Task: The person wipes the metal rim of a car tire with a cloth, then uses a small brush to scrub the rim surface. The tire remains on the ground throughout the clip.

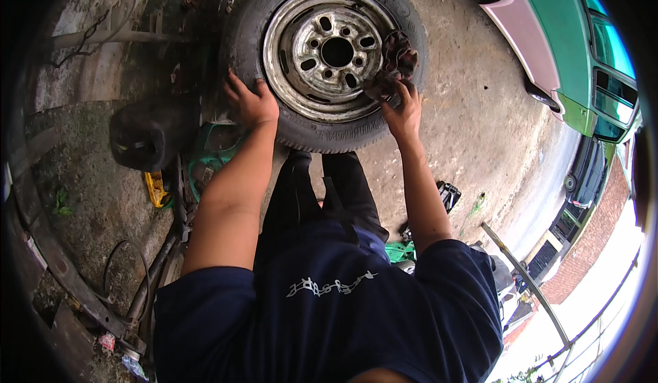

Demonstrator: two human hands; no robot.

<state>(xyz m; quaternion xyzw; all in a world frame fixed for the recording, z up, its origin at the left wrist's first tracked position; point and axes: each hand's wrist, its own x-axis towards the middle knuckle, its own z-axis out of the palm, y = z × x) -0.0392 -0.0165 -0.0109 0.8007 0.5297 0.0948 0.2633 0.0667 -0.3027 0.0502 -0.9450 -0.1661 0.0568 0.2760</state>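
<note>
A car wheel with a black rubber tyre [245, 33] is in front of my legs. Its steel rim [308, 15] is stained and dull, with a round centre hole and several slots and bolt holes. My left hand [254, 100] rests on the tyre's lower left sidewall, fingers spread, holding nothing. At the lower right, my right hand [405, 110] grips a dirty, dark crumpled rag [400, 56] against the rim's edge and tyre. The rag covers part of the rim's right side.
A black plastic container [154, 131] stands left of the wheel, near a green plastic crate [198, 170] and a yellow object [157, 190]. Metal bars [154, 270] run along the left. To the right, a green and pink vehicle [558, 44] stands on the concrete floor [473, 105].
</note>
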